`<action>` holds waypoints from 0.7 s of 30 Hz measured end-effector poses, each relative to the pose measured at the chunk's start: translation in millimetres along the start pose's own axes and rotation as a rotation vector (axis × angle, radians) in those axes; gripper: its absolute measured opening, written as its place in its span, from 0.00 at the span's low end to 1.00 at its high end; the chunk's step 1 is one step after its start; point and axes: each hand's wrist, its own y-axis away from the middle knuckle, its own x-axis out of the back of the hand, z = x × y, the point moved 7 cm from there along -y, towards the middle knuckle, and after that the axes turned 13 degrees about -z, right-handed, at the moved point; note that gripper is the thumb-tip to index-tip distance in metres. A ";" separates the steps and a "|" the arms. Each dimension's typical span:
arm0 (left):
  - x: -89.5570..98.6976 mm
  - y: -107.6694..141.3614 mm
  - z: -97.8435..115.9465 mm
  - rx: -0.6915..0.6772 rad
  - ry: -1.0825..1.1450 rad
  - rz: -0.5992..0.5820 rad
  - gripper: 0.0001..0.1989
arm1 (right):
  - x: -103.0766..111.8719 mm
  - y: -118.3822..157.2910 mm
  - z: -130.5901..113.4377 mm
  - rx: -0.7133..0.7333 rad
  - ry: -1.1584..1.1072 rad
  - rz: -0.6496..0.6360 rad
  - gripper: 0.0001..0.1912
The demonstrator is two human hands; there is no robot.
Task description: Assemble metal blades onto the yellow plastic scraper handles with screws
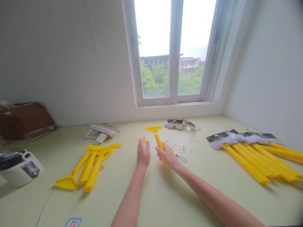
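Yellow plastic scraper [156,138] in R hand [167,156]

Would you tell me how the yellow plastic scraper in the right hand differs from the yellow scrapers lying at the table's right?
The yellow plastic scraper is lifted in the right hand, while the carded yellow scrapers lie flat. Its wide head is bare; theirs are covered by black-and-white cards. Both have long yellow handles.

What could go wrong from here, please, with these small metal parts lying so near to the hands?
The loose small metal parts lie beside the right hand, so the yellow plastic scraper it holds could perhaps knock them apart. The small yellow piece at the fingertips of the left hand might slip and get dropped.
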 end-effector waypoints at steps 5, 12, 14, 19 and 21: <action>-30.4 -0.4 -33.3 0.320 0.703 -0.169 0.26 | -26.6 9.3 -11.4 0.151 0.078 -0.201 0.10; -18.0 0.3 -21.6 0.249 0.431 -0.200 0.24 | -34.2 14.7 -8.2 0.068 -0.070 -0.210 0.06; -4.4 -1.8 -18.2 0.171 0.084 -0.162 0.21 | -29.0 13.5 -3.6 0.017 -0.187 -0.157 0.05; 71.8 10.1 -29.8 0.430 -0.766 0.329 0.17 | -20.1 12.7 4.6 -0.088 -0.325 -0.086 0.05; 101.1 15.3 -33.5 0.528 -0.892 0.422 0.21 | -21.3 13.1 3.1 -0.090 -0.350 -0.118 0.05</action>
